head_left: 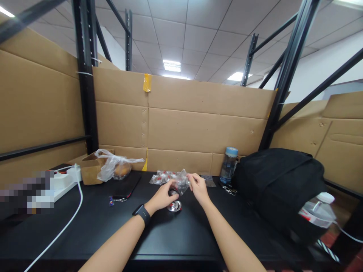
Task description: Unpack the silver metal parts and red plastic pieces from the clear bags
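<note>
Both my hands are out over a black table [176, 234]. My left hand [163, 196], with a dark watch on the wrist, is curled around a small round metal part [174, 206] that rests on the table. My right hand [198, 187] pinches the edge of a crumpled clear plastic bag [181, 180] held between the two hands. Behind them lies a heap of small clear bags with red and silver parts [163, 177].
A black backpack [280, 189] with a bottle in its side pocket fills the right side. A blue-capped water bottle [229, 165] and keys stand beside it. At left are a phone [126, 187], a cardboard box with a bagged item [113, 168], a power strip and white cable [65, 181]. Cardboard walls surround the table.
</note>
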The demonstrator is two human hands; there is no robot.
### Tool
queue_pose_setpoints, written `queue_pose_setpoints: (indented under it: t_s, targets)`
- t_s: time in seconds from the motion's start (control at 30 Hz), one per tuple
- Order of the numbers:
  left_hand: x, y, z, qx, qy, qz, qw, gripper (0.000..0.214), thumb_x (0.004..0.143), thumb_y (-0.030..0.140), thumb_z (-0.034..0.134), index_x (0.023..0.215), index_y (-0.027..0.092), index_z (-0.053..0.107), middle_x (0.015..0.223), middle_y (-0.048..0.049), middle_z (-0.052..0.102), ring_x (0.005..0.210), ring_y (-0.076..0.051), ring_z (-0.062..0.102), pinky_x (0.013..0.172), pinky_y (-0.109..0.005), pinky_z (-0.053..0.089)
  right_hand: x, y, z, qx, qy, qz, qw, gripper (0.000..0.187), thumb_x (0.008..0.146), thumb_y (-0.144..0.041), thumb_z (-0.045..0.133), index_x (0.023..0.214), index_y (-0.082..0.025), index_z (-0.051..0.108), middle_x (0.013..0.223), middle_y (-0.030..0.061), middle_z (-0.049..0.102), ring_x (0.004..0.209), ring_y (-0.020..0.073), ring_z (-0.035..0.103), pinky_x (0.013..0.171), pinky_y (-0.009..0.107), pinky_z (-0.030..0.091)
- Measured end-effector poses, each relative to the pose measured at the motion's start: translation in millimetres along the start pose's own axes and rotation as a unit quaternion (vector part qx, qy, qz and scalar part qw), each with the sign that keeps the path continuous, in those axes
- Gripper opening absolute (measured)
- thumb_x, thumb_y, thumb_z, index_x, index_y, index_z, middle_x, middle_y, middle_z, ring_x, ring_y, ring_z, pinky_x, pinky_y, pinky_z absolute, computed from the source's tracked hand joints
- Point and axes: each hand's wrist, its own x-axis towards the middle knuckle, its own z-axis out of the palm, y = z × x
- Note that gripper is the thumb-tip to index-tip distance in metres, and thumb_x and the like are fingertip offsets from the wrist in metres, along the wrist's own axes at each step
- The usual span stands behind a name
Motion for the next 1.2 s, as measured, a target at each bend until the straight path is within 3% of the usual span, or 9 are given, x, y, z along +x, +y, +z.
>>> queue_pose_setpoints:
  t_s: [0.2, 0.33, 0.43, 0.6, 0.77, 0.87, 0.97, 1.07, 1.2]
  targets:
    - [8, -2, 4.4, -0.051, 0.105, -0.055, 0.992, 0.033, 0.094, 0.046, 0.054, 0.110, 0.019, 0.063, 0.096, -0.0053, 0.073, 0.088, -0.021, 0.068, 0.082, -0.033, 0.051, -1, -3, 5, 0.079, -0.017, 0.037, 0.996, 0.043, 0.079, -0.053, 0.072, 0.102, -0.017, 0.065, 0.085, 0.0039, 0.067, 0.048, 0.0099, 0.055, 0.046, 0.024, 0.041]
    - [7, -5, 0.3, -0.061, 0.119, -0.076, 0.988, 0.034, 0.092, 0.042, 0.058, 0.118, 0.020, 0.055, 0.083, -0.0028, 0.072, 0.079, -0.021, 0.069, 0.077, -0.032, 0.051, -3, 3, 8, 0.093, -0.060, 0.081, 0.991, 0.055, 0.068, -0.040, 0.082, 0.113, -0.021, 0.056, 0.084, 0.0021, 0.071, 0.057, 0.0134, 0.062, 0.052, 0.024, 0.046]
    - [4, 3, -9.1, 0.037, 0.139, -0.011, 0.990, 0.035, 0.088, 0.030, 0.058, 0.122, 0.021, 0.052, 0.102, -0.0062, 0.070, 0.095, -0.021, 0.066, 0.091, -0.036, 0.048, -3, 9, 4, 0.074, -0.022, 0.098, 0.992, 0.051, 0.069, -0.036, 0.080, 0.112, -0.020, 0.055, 0.074, 0.0005, 0.070, 0.061, 0.0149, 0.063, 0.056, 0.024, 0.048]
    - [-3, 28, -21.4, 0.207, 0.012, 0.133, 0.969, 0.056, 0.072, 0.018, 0.068, 0.127, 0.025, 0.057, 0.132, -0.0079, 0.059, 0.127, -0.028, 0.051, 0.108, -0.041, 0.035, -3, 11, -1, 0.073, -0.041, 0.130, 0.988, 0.060, 0.069, -0.034, 0.079, 0.119, -0.021, 0.049, 0.063, -0.0033, 0.066, 0.056, 0.0152, 0.062, 0.053, 0.023, 0.044]
    - [4, 30, -22.6, 0.309, -0.016, 0.132, 0.942, 0.018, 0.092, 0.018, 0.053, 0.101, 0.026, 0.067, 0.107, -0.0041, 0.071, 0.104, -0.021, 0.061, 0.095, -0.039, 0.034, -4, 11, -1, 0.054, -0.122, 0.100, 0.986, 0.057, 0.075, -0.039, 0.076, 0.122, -0.021, 0.050, 0.076, -0.0009, 0.067, 0.063, 0.0153, 0.064, 0.058, 0.025, 0.048]
    - [21, 11, -44.1, 0.378, 0.012, 0.075, 0.923, 0.021, 0.094, 0.018, 0.050, 0.100, 0.026, 0.068, 0.104, -0.0052, 0.073, 0.103, -0.023, 0.062, 0.093, -0.041, 0.031, 1, 15, -14, -0.065, -0.127, 0.043, 0.989, 0.055, 0.080, -0.040, 0.071, 0.127, -0.023, 0.050, 0.101, 0.0045, 0.067, 0.071, 0.0141, 0.063, 0.066, 0.028, 0.051]
    - [38, -20, -80.7, 0.451, 0.064, -0.065, 0.888, 0.027, 0.095, 0.020, 0.044, 0.105, 0.023, 0.068, 0.108, -0.0106, 0.074, 0.105, -0.026, 0.062, 0.095, -0.045, 0.030, 10, 24, -43, -0.220, -0.084, 0.004, 0.972, 0.049, 0.083, -0.033, 0.066, 0.129, -0.022, 0.052, 0.109, 0.0067, 0.065, 0.081, 0.0155, 0.063, 0.080, 0.033, 0.052]
    - [46, -54, -110.4, 0.498, 0.014, -0.189, 0.846, 0.033, 0.089, 0.016, 0.044, 0.109, 0.021, 0.070, 0.110, -0.0149, 0.073, 0.112, -0.032, 0.061, 0.096, -0.050, 0.029, 16, 37, -75, -0.372, -0.071, 0.031, 0.925, 0.032, 0.085, -0.026, 0.061, 0.116, -0.020, 0.061, 0.120, 0.0100, 0.063, 0.108, 0.0225, 0.060, 0.095, 0.038, 0.046]
    - [42, -83, -120.4, 0.493, -0.031, -0.226, 0.839, 0.039, 0.077, 0.012, 0.052, 0.110, 0.022, 0.071, 0.109, -0.0141, 0.074, 0.108, -0.034, 0.064, 0.094, -0.051, 0.033, 16, 53, -99, -0.519, -0.096, 0.164, 0.833, 0.044, 0.085, -0.020, 0.055, 0.129, -0.024, 0.058, 0.141, 0.0116, 0.055, 0.129, 0.0309, 0.049, 0.099, 0.048, 0.040]
